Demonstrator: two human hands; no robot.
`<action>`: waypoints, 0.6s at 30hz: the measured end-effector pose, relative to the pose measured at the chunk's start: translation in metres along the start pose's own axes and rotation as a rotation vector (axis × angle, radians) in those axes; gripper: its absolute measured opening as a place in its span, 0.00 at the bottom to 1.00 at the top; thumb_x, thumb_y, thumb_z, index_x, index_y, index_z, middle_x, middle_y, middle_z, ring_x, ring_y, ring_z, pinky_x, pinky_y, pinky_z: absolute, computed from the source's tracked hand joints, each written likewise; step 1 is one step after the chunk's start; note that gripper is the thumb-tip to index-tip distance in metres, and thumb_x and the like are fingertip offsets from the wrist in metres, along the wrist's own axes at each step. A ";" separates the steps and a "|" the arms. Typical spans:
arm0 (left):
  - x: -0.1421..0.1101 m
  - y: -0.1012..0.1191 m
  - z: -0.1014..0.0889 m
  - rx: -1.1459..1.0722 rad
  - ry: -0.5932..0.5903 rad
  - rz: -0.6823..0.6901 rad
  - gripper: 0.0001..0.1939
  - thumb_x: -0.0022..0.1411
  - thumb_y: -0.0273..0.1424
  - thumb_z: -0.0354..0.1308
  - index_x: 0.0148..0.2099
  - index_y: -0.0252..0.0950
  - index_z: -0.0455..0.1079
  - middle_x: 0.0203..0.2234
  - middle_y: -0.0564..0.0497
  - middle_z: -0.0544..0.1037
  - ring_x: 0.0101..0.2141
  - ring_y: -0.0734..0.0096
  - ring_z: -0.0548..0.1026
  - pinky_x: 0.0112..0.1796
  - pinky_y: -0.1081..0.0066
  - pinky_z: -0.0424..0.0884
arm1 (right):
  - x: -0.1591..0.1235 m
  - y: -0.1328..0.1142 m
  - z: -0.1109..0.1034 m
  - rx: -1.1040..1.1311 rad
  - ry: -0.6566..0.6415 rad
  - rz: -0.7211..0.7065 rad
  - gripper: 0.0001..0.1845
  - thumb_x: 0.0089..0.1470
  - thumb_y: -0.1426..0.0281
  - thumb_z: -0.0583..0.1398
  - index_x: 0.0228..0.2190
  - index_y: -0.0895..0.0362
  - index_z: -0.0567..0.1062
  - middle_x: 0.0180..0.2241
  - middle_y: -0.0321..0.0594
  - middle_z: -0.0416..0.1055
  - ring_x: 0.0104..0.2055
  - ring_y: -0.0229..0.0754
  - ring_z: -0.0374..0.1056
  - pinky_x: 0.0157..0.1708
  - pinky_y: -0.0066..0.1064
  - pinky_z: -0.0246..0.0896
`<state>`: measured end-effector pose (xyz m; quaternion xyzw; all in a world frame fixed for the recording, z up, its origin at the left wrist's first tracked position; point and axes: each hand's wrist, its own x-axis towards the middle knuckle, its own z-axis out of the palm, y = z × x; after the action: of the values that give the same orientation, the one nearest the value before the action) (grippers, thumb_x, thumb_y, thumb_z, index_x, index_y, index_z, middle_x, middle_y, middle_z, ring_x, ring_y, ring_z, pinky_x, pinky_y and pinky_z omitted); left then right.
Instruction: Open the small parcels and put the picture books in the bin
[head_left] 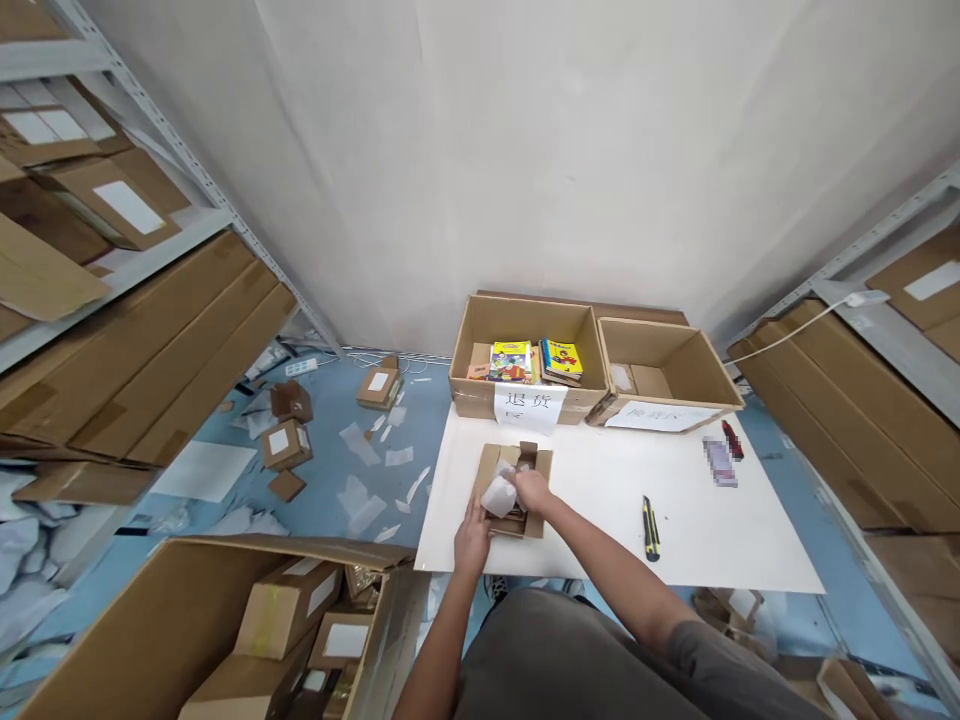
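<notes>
A small cardboard box (539, 525) lies with its flaps spread on the white table (592, 500). My left hand (472, 540) grips the box's near left flap, fingers pointing away from me. Over the box's opening, my right hand (531, 490) is closed on crumpled white wrapping (499, 497), which looks like thin paper or plastic. Whatever else lies deeper in the box is mostly covered by the wrapping and my fingers. To the right, a yellow-and-black utility knife (650, 528) rests on the table.
Behind stand a carton (472, 403) holding colourful books (511, 362) and another carton (709, 375), both with paper signs. A red object (732, 440) lies at the right beside a blurred item. A large carton of parcels (150, 600) stands left; shelves flank both sides; scraps litter the floor.
</notes>
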<state>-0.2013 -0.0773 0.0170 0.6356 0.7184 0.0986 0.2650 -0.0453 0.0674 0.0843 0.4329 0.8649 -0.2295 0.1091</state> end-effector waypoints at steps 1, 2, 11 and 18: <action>0.000 0.000 -0.003 0.012 -0.016 -0.020 0.10 0.60 0.22 0.60 0.42 0.40 0.78 0.75 0.52 0.52 0.72 0.58 0.53 0.63 0.61 0.63 | -0.006 0.007 -0.010 0.043 0.033 0.025 0.23 0.54 0.75 0.64 0.51 0.53 0.79 0.43 0.48 0.82 0.46 0.55 0.77 0.44 0.34 0.64; 0.000 -0.001 -0.006 0.025 -0.034 -0.034 0.11 0.60 0.22 0.60 0.43 0.40 0.78 0.74 0.52 0.54 0.72 0.58 0.53 0.63 0.61 0.63 | -0.011 0.015 -0.019 0.093 0.071 0.042 0.20 0.53 0.74 0.64 0.49 0.53 0.80 0.43 0.47 0.82 0.45 0.55 0.77 0.43 0.34 0.63; -0.005 -0.007 -0.041 0.179 -0.040 0.012 0.05 0.58 0.27 0.64 0.36 0.40 0.80 0.71 0.50 0.62 0.70 0.50 0.56 0.67 0.57 0.58 | -0.069 0.140 -0.041 0.377 0.138 0.098 0.08 0.51 0.69 0.63 0.34 0.55 0.82 0.36 0.39 0.82 0.39 0.47 0.75 0.37 0.27 0.59; -0.014 0.031 -0.051 0.176 0.190 0.027 0.25 0.60 0.23 0.57 0.58 0.42 0.75 0.60 0.44 0.74 0.66 0.48 0.63 0.63 0.52 0.63 | -0.083 0.198 0.026 0.105 -0.066 0.144 0.13 0.47 0.69 0.67 0.37 0.50 0.83 0.42 0.40 0.82 0.47 0.50 0.75 0.41 0.30 0.62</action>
<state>-0.1995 -0.0758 0.0785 0.6539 0.7373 0.0986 0.1378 0.1630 0.0994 0.0335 0.4914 0.8142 -0.2801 0.1312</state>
